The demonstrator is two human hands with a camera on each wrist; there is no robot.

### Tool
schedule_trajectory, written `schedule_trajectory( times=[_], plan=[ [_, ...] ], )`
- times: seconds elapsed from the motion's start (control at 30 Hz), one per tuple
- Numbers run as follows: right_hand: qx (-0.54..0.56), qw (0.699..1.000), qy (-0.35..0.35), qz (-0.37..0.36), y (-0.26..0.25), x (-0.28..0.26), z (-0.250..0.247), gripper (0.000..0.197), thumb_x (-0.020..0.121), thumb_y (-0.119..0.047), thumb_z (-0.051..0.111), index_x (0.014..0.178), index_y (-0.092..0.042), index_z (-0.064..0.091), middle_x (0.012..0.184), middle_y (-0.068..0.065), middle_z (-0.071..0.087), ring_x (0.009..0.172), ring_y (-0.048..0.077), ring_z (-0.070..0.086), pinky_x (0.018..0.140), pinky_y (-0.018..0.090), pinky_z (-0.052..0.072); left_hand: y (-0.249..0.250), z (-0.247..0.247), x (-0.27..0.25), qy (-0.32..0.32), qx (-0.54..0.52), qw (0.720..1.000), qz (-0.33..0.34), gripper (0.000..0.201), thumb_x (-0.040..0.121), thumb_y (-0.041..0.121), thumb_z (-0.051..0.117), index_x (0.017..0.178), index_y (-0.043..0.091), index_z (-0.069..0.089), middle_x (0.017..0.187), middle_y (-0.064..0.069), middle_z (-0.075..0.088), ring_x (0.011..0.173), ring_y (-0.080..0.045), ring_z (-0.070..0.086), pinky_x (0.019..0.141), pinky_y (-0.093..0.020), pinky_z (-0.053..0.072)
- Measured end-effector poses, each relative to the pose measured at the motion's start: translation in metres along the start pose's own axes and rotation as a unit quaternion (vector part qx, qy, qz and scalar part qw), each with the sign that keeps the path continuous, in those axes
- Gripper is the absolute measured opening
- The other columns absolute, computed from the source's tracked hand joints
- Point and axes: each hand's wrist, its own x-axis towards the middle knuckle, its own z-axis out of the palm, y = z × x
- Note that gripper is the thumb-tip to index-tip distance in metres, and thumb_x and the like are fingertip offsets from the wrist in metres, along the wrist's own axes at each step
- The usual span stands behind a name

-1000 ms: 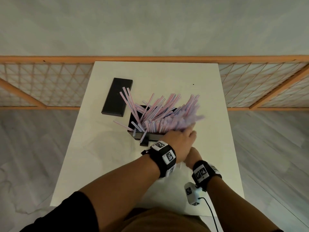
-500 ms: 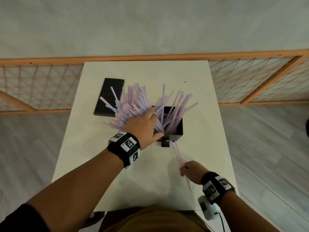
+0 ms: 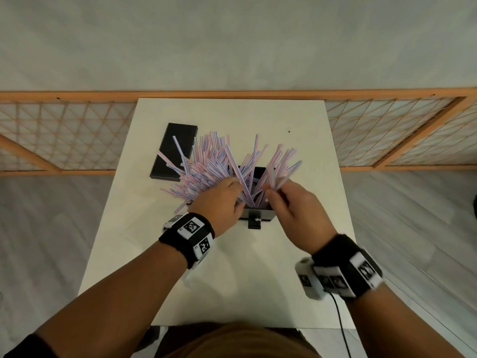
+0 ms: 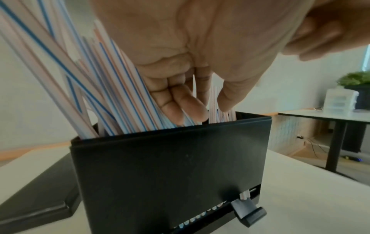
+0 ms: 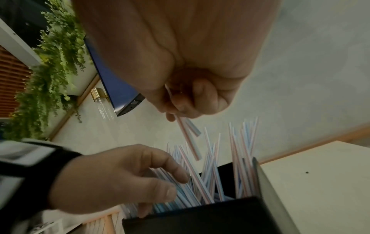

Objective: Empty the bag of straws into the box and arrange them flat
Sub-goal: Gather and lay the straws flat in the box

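A black box (image 3: 258,220) stands mid-table with many pink-and-blue striped straws (image 3: 214,164) sticking up out of it, fanned left and right. My left hand (image 3: 233,192) reaches into the left bunch, its fingers (image 4: 180,107) curled among the straws (image 4: 112,95) just above the box (image 4: 170,174) rim. My right hand (image 3: 273,188) is over the box's right side and pinches a couple of straws (image 5: 187,133) between thumb and fingers (image 5: 180,104). The right wrist view also shows my left hand (image 5: 174,182). No bag is in view.
The flat black lid (image 3: 173,151) lies on the white table (image 3: 232,280) behind and left of the box, partly under the leaning straws. A small black lever (image 3: 254,224) juts from the box's front base. A wooden lattice rail (image 3: 64,135) runs behind the table.
My right hand rose from the table's front right, where it took up a loose straw, to the box's right side. My left hand stayed in the left bunch.
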Motion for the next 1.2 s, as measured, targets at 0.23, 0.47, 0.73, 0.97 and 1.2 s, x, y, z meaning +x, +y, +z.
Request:
schedule_trajectory(
  times=[0.23,0.47,0.73,0.97,1.2],
  plan=[
    [-0.054,0.994,-0.068,0.065,0.018,0.043,0.045,0.037,0.099,-0.031,0.057,0.133,-0.018,0.055,0.067,-0.009,0.059,0.063,0.011,0.054,0.062,0.028,0.039,-0.006,0.005,-0.019,0.013,-0.019,1.000,0.007,0.022,0.097,0.029,0.055,0.114,0.020,0.066,0.122,0.003,0.058,0.091,-0.024,0.067,0.074,-0.041,0.056],
    [0.067,0.960,0.125,0.241,0.048,0.007,0.032,0.024,0.087,-0.032,0.071,0.103,-0.019,0.059,0.076,-0.002,0.063,0.070,0.007,0.061,0.061,0.024,0.040,-0.018,0.011,-0.049,0.029,-0.132,0.988,-0.069,0.022,0.100,0.044,0.057,0.111,0.026,0.064,0.102,0.013,0.055,0.078,-0.004,0.054,0.078,-0.030,0.050],
    [0.047,0.976,0.042,0.208,0.064,0.061,0.029,0.026,0.092,-0.035,0.071,0.100,-0.012,0.064,0.094,0.001,0.064,0.085,0.017,0.060,0.064,0.016,0.043,-0.017,0.012,-0.047,0.054,-0.196,0.972,-0.118,0.037,0.097,0.049,0.061,0.124,0.024,0.061,0.116,0.006,0.059,0.090,-0.012,0.060,0.088,-0.039,0.054],
    [-0.111,0.992,-0.056,-0.003,0.042,0.075,0.048,0.020,0.101,-0.027,0.057,0.090,-0.012,0.064,0.084,0.005,0.056,0.077,0.021,0.049,0.065,0.031,0.029,-0.020,0.008,-0.034,0.073,-0.163,0.979,-0.103,0.038,0.094,0.055,0.060,0.120,0.027,0.066,0.114,0.005,0.067,0.107,-0.018,0.061,0.092,-0.038,0.052],
    [-0.032,0.989,-0.138,-0.032,0.030,0.069,0.066,0.020,0.099,-0.022,0.058,0.115,-0.026,0.070,0.099,-0.008,0.066,0.091,0.007,0.055,0.075,0.009,0.037,-0.019,0.010,-0.018,0.097,-0.228,0.963,-0.107,0.039,0.092,0.060,0.053,0.117,0.033,0.066,0.108,0.011,0.067,0.100,-0.008,0.062,0.089,-0.037,0.056]
  ],
)
